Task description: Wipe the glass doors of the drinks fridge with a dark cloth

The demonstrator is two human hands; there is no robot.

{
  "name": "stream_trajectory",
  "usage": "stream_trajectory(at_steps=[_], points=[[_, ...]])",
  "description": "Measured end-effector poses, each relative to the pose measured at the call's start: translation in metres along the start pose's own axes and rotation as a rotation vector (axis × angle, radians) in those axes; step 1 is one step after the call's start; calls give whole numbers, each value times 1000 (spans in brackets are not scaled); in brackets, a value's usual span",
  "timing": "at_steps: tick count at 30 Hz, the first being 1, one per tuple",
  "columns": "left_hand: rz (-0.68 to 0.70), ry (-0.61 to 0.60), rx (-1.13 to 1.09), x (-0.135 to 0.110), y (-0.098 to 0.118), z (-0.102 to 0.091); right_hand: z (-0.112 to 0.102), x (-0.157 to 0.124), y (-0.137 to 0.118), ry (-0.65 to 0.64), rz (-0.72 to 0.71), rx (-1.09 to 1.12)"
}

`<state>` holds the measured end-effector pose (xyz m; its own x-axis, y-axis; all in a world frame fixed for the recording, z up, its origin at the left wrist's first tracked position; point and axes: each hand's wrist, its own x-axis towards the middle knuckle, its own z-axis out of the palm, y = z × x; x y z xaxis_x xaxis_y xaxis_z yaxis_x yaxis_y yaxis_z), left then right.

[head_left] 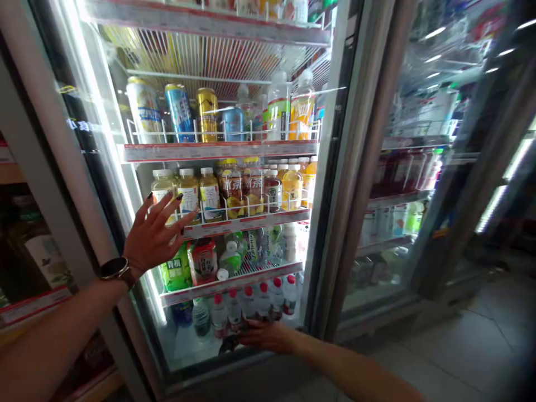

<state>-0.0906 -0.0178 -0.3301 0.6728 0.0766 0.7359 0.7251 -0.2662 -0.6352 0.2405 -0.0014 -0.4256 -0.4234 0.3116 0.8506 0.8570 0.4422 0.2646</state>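
While the left hand [153, 237] spreads wide, the right hand [266, 336] rests low against the glass fridge door [196, 349].

Splayed and pinching nothing, the left, with its round-faced watch [116, 269], sits beside the plastic tea bottles [209, 195], nearer them than the right; the right curves near the red-capped water bottles [234, 310], its grip impossible to tell.

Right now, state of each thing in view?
Left hand: raised, fingers spread, at the glass.
Right hand: low, at the door's bottom edge.
Glass cooler door: looks shut.
Cooler light strip: lit.
Gold can: upright.
Red-capped bottles: upright, capped.
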Motion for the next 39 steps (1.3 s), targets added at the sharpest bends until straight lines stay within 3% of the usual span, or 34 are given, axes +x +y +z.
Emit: stream_trajectory(at_steps=[4, 7, 10, 12, 14, 16, 20, 23, 25, 27, 29, 31, 34, 36, 39], points=[[19, 42, 16, 0, -1, 2, -13, -6, 25, 1, 46, -40], [15, 45, -17, 0, -1, 3, -19, -10, 66, 1, 88, -64], [-16, 20, -69, 0, 0, 3, -16, -3, 114, 101, 173, -80], [-16, 27, -83, 0, 0, 3, -3, -4, 128, 209, 242, -103], [6, 39, -61, 0, 1, 3, 21, -21, 121, 257, 264, -123], [21, 32, -30, 0, 0, 3, 51, -57, 95, 198, 201, -108], [-11, 29, -58, -1, -1, 5, 101, -154, 25, -184, -43, 28], [0, 41, -43, 0, -1, 4, 113, -205, -6, -430, -214, 170], [3, 44, -36, 0, 0, 3, 109, -215, -8, -484, -333, 239], [-2, 46, -44, 1, 0, 2, 95, -201, 5, -485, -408, 253], [-4, 43, -47, 0, -1, 2, 72, -167, 31, -426, -374, 195], [-5, 30, -47, -1, -1, 3, 44, -114, 62, -280, -231, 84], [-2, 38, -46, 0, 0, 4, 6, -16, 100, 44, 55, -54], [-1, 56, -39, 1, 1, 4, -7, 45, 102, 243, 227, -79], [-13, 52, -55, 1, 0, 5, -5, 103, 55, 372, 332, -3]])
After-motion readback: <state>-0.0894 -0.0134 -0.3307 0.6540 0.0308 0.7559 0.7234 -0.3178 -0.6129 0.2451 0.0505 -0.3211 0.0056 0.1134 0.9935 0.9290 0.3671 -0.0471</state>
